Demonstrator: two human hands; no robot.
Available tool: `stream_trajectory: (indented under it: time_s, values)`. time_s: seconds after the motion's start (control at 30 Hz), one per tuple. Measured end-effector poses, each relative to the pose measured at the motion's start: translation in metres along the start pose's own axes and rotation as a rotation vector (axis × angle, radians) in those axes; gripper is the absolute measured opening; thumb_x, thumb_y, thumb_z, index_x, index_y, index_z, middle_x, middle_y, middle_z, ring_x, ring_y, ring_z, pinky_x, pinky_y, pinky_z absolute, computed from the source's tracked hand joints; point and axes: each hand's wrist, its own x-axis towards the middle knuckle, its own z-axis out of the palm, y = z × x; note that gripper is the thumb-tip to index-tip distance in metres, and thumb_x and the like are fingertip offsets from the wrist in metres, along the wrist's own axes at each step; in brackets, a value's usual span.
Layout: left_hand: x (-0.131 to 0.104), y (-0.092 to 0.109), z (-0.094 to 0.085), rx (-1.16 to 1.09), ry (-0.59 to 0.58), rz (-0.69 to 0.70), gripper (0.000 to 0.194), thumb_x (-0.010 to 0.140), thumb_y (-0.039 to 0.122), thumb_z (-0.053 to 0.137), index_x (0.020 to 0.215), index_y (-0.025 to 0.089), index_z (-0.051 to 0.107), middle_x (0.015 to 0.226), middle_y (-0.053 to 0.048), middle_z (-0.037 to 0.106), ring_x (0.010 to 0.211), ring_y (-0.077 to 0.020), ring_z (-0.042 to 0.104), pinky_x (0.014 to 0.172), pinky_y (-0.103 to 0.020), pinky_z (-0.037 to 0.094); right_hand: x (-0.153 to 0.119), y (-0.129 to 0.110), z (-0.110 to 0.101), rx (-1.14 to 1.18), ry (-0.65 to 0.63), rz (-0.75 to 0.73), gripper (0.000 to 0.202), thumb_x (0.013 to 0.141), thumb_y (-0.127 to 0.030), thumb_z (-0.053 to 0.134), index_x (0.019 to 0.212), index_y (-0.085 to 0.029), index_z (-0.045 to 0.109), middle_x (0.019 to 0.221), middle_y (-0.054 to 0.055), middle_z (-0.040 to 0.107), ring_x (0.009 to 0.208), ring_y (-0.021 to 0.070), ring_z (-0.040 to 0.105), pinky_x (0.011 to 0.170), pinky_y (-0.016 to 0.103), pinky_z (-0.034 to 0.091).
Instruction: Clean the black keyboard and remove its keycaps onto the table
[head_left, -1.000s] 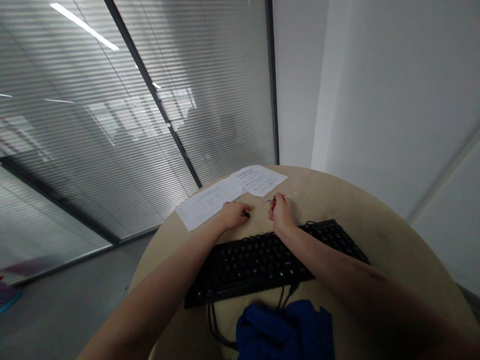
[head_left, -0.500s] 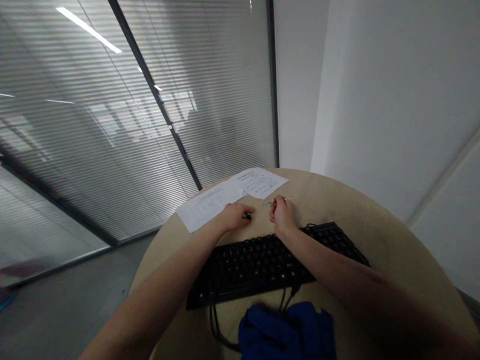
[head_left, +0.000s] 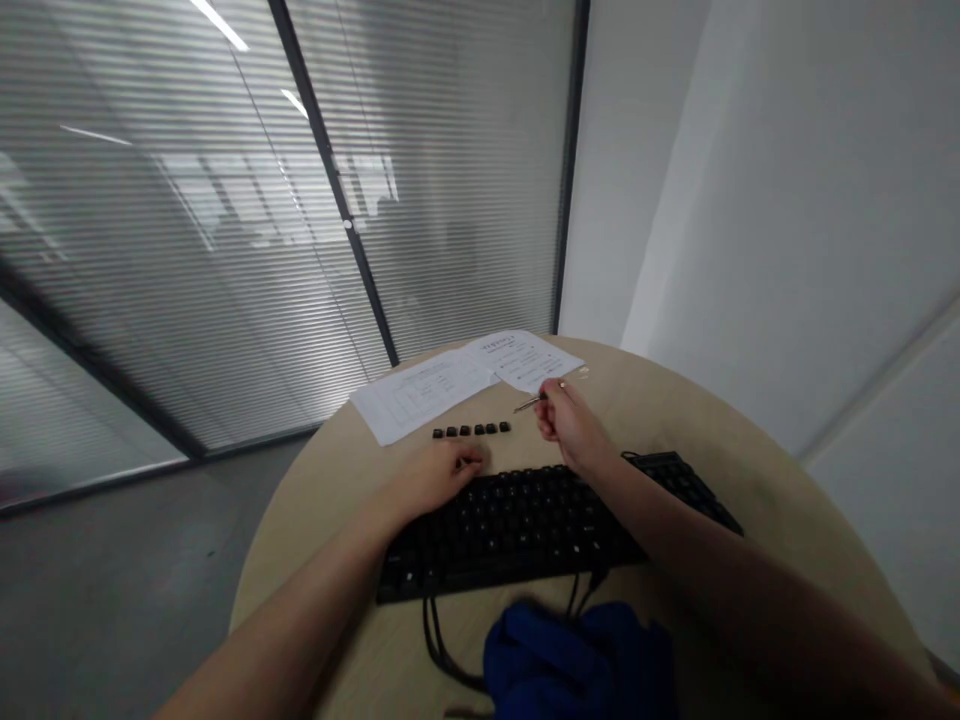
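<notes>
My left hand (head_left: pixel 442 472), fingers loosely bent and a little apart, is over the table at the top left edge of a black keyboard (head_left: pixel 517 520); I see nothing held in it. Just beyond it, several black keycaps (head_left: pixel 478 430) lie in a row. My right hand (head_left: pixel 568 420) is closed around a slim metal tool (head_left: pixel 529 403), whose thin tip points left toward the end of the row. Its exact kind is too small to make out. The right forearm crosses above the keyboard's right part.
Printed paper sheets (head_left: pixel 427 390) lie at the far left edge of the round wooden table (head_left: pixel 720 440). A blue cloth (head_left: pixel 570 660) and black cables (head_left: pixel 439 640) are in front of the keyboard. Glass with blinds (head_left: pixel 465 200) and a white wall (head_left: pixel 810 220) stand behind.
My left hand has drawn back toward the keyboard and away from the keycaps, uncovering their row. My right hand still holds the tool, now tilted more downward to the left. The view has shifted slightly.
</notes>
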Motion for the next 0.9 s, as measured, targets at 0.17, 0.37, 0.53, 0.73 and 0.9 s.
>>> stream_trajectory:
  time_s: [0.17, 0.37, 0.53, 0.73, 0.9]
  values:
    - [0.000, -0.009, 0.016, -0.084, 0.010, 0.035, 0.025, 0.091, 0.030, 0.053, 0.093, 0.021, 0.076, 0.094, -0.006, 0.076, 0.089, -0.0225, 0.067, 0.081, -0.033, 0.048, -0.015, -0.003, -0.008, -0.485, -0.550, 0.042, 0.031, 0.090, -0.051, 0.061, 0.088, -0.022, 0.051, 0.061, -0.007, 0.054, 0.048, 0.0081, 0.046, 0.044, 0.019, 0.033]
    - [0.000, -0.012, 0.022, -0.145, 0.015, 0.047, 0.028, 0.092, 0.032, 0.051, 0.088, 0.021, 0.076, 0.086, -0.005, 0.075, 0.078, -0.0203, 0.065, 0.072, -0.030, 0.046, -0.021, 0.018, -0.010, -0.622, -0.517, -0.010, 0.035, 0.095, -0.057, 0.050, 0.089, -0.023, 0.047, 0.059, -0.009, 0.046, 0.048, 0.0093, 0.041, 0.044, 0.021, 0.031]
    - [0.002, -0.011, 0.023, -0.177, 0.007, 0.062, 0.026, 0.092, 0.032, 0.053, 0.091, 0.022, 0.077, 0.089, -0.005, 0.077, 0.081, -0.0193, 0.067, 0.073, -0.028, 0.047, -0.022, 0.026, -0.013, -0.615, -0.519, 0.014, 0.043, 0.091, -0.066, 0.049, 0.088, -0.024, 0.043, 0.057, -0.009, 0.042, 0.048, 0.0102, 0.038, 0.045, 0.023, 0.029]
    - [0.001, -0.008, 0.020, -0.165, -0.002, 0.031, 0.026, 0.092, 0.032, 0.053, 0.095, 0.023, 0.077, 0.093, -0.004, 0.077, 0.082, -0.0200, 0.067, 0.071, -0.029, 0.046, -0.031, 0.019, -0.013, -0.820, -0.597, -0.166, 0.029, 0.098, -0.050, 0.045, 0.088, -0.023, 0.048, 0.065, -0.004, 0.047, 0.058, 0.0139, 0.044, 0.056, 0.028, 0.037]
    - [0.000, -0.006, 0.020, -0.143, -0.004, 0.011, 0.028, 0.093, 0.035, 0.051, 0.095, 0.024, 0.077, 0.093, -0.005, 0.077, 0.083, -0.0204, 0.067, 0.072, -0.030, 0.046, -0.038, 0.011, -0.007, -1.030, -0.634, -0.343, 0.016, 0.094, -0.034, 0.049, 0.085, -0.022, 0.052, 0.074, 0.001, 0.057, 0.070, 0.0183, 0.053, 0.071, 0.034, 0.041]
